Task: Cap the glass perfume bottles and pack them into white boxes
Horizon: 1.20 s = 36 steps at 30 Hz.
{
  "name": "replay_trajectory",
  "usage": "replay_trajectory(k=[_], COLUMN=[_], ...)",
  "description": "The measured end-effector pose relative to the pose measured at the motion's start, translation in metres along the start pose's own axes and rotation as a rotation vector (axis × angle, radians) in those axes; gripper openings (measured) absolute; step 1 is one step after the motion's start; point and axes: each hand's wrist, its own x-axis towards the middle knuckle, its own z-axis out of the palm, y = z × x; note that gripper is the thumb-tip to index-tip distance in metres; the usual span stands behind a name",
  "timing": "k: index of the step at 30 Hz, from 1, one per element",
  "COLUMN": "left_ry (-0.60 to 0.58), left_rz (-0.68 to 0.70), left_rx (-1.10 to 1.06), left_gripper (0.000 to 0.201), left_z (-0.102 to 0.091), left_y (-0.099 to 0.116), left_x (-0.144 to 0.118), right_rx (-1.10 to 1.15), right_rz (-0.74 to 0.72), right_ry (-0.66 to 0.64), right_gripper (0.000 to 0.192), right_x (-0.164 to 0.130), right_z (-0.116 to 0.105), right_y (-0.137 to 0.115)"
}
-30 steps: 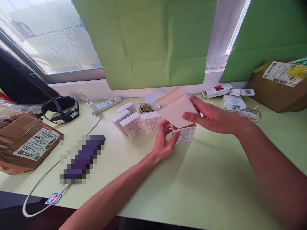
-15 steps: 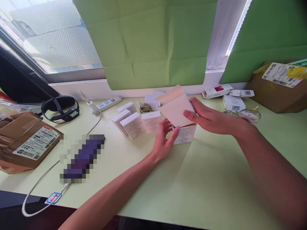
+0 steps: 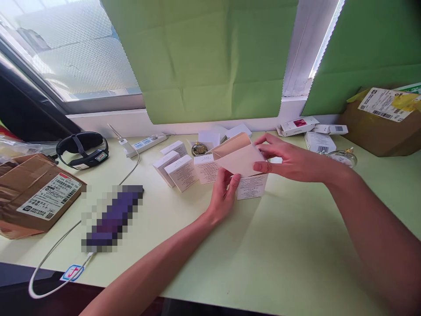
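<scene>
Tilted in the air is a pale cardboard box, its flaps open toward the upper left. My right hand grips its right side, thumb on the near face and fingers behind. At the lower left corner, my left hand pinches the same box between thumb and fingers. Directly below and behind it stands a white printed box. To the left are several more printed white boxes. Behind them, a round glass bottle with a gold top sits partly hidden by an open box.
Small cartons lie by the wall at right, near another round bottle and a large brown carton. A torn parcel, a black headset, a power strip and a pixelated phone-like object with a cable occupy the left.
The held box has tipped and come lower, so its open end shows more. My right hand has turned with it, and my left hand has shifted slightly. White boxes behind are now uncovered.
</scene>
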Motion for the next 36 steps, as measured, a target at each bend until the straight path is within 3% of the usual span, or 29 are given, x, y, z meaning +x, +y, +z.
replay_trajectory(k=[5,14,29,33,36], left_ry=[-0.005,0.015,0.018,-0.012,-0.044], left_rz=[0.013,-0.016,-0.029,-0.027,-0.031], left_rx=[-0.025,0.001,-0.04,-0.049,-0.058], left_gripper=[0.027,0.033,0.034,0.034,0.034], left_z=[0.0,0.0,0.002,0.0,-0.001], left_y=[-0.001,0.001,0.005,0.002,-0.001], left_x=[-0.001,-0.001,0.0,-0.001,-0.002], right_rx=[-0.035,0.019,-0.018,-0.06,-0.098], right_rz=[0.04,0.043,0.175,0.185,0.155], right_ry=[-0.034,0.063,0.071,0.03,0.089], right_gripper=[0.042,0.04,0.039,0.036,0.033], right_x=[-0.004,-0.003,0.0,-0.002,-0.005], right_z=[-0.007,-0.01,-0.011,-0.011,-0.012], right_y=[-0.001,0.003,0.003,0.005,0.001])
